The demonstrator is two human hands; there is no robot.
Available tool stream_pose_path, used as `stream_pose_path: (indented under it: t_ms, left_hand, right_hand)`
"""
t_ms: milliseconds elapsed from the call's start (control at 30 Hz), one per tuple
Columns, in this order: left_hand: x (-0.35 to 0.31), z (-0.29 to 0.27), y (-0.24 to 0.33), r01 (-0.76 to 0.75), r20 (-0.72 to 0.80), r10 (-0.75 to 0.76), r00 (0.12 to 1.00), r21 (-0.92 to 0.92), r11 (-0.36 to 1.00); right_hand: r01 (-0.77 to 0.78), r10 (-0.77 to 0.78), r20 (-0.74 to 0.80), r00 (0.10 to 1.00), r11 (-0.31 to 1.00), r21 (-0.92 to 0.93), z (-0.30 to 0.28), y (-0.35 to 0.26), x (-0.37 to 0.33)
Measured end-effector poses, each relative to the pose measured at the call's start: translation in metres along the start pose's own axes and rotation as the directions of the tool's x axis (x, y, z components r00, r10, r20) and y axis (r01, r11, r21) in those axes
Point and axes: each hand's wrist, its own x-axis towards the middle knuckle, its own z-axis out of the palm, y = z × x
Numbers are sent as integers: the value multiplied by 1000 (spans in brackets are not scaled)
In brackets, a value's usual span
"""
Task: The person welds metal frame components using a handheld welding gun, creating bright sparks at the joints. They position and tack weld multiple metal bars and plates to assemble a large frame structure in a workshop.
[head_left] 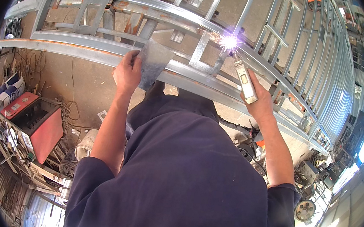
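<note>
My right hand [259, 99] is closed around a pale, boxy welding electrode holder [245, 81]. At its tip a bright violet-white welding arc [228, 42] burns against the metal frame [171, 8], throwing sparks to the left. The glare hides the joint itself. My left hand [128, 73] grips a flat grey plate [155, 61] by its left edge. The plate is tilted in front of the frame's near rail [85, 53], to the left of the arc. Square steel tubes make up the frame, some with brown rust.
An open red metal box [47, 136] stands on a cluttered bench at the left. Cables [72, 110] lie on the floor beside it. Long rows of metal bars [325, 80] stretch along the right. A wheel [305, 210] and machine parts sit at the lower right.
</note>
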Motion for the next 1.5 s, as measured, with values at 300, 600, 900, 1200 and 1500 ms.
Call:
stream_pose_path:
  t_ms: [300, 600, 900, 1200, 1500]
  left_hand:
    - [0, -2, 3, 10, 7, -10, 1000, -10, 1000]
    - [0, 0, -1, -1, -4, 1, 1000, -17, 1000]
    - [2, -2, 0, 38, 32, -39, 999, 36, 999]
    - [14, 0, -20, 159, 141, -127, 982, -246, 956]
    - [-4, 29, 19, 316, 150, -280, 948, -366, 875]
  right_hand:
    - [-29, 29, 5, 1000, 1000, -3, 0, 1, -2]
    - [-12, 13, -12, 1000, 994, 109, -6, 1, -8]
    - [-163, 132, 99, 986, 871, 464, -22, 18, -36]
    - [-155, 94, 191, 977, 930, 334, -40, 74, -26]
    - [-248, 134, 379, 916, 930, 271, -38, 116, 12]
